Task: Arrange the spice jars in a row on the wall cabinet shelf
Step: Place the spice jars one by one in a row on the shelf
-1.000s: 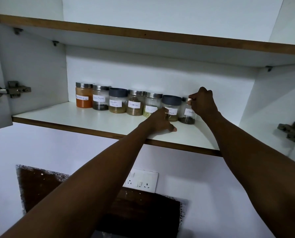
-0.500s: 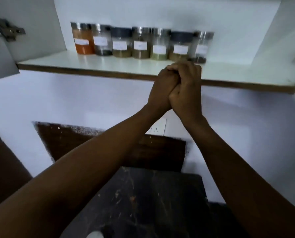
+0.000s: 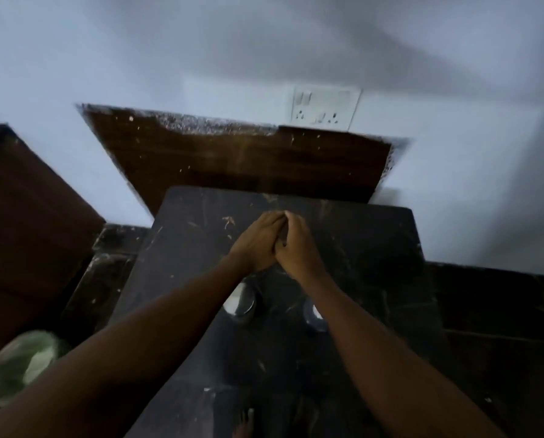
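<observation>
The wall cabinet shelf and its row of spice jars are out of view. My left hand (image 3: 258,245) and my right hand (image 3: 299,248) are clasped together, fingers curled, holding nothing, above a dark scratched table (image 3: 375,248). Below my wrists, a jar with a shiny metal lid (image 3: 239,303) stands on the table, seen from above. A second jar (image 3: 315,315) stands to its right, partly hidden by my right forearm.
A white socket plate (image 3: 324,109) sits on the wall above a dark brown panel (image 3: 232,162). A brown piece of furniture (image 3: 27,216) stands at the left, and a bin with a green liner (image 3: 20,368) is at the lower left.
My hands left the jars on the shelf, came together and dropped down in front of me. The view tilted down from the shelf to the table.
</observation>
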The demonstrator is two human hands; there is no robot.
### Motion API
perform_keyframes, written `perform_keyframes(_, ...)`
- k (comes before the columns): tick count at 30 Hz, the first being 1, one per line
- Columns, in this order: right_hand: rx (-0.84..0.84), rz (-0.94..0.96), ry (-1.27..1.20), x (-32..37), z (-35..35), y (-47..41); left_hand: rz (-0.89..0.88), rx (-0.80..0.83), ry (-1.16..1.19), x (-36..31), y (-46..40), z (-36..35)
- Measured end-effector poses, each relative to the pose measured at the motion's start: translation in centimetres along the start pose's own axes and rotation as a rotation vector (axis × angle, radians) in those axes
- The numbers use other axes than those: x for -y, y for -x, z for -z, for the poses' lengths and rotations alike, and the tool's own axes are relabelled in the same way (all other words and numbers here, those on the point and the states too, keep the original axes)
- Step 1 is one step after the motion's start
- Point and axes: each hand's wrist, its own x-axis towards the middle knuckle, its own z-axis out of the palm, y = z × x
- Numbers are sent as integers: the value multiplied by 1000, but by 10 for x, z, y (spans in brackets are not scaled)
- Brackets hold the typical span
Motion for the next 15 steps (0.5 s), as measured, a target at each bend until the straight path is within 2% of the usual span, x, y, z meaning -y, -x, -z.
perform_keyframes(2, 89, -94, 7, -9, -30, 5, 97, 111, 8, 16, 18, -23)
perform_keyframes(6, 140, -149, 30, -24, -43, 16, 249, 295, -30, 15, 31, -39)
perform_keyframes(7, 230, -169, 25, -27, -92, 40, 337, 396, -23, 40, 76, -68)
perform_keyframes(10, 298, -230, -29, -38, -112, 60, 386, 486, -61, 48, 99, -90)
perform_keyframes(15, 400, -94, -64, -37, -102, 62, 368, 260, 52, 42, 90, -64)
